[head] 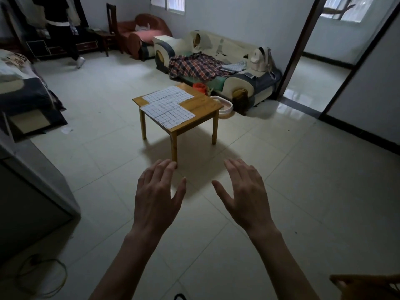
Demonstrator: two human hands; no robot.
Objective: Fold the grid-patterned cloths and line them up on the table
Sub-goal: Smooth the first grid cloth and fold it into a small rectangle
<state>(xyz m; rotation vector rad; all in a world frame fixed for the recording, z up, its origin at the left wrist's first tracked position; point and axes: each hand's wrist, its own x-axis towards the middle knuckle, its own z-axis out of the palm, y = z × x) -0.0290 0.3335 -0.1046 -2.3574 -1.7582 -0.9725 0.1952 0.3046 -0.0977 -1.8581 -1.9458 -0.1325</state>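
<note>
A small wooden table [201,105] stands on the tiled floor in the middle of the room. Two white cloths with a dark grid lie flat on its top: the far cloth [168,94] and the near cloth [167,112], whose edges overlap. My left hand [157,197] and my right hand [245,197] are held out in front of me, palms down, fingers spread, well short of the table. Both hands hold nothing and touch nothing.
A cream sofa [236,50] with a plaid blanket [197,66] stands behind the table; a pink basin [225,106] and an orange tub [199,87] sit on the floor between them. A person [65,29] walks at the far left. A doorway [320,68] opens right. A cable [43,276] lies bottom left.
</note>
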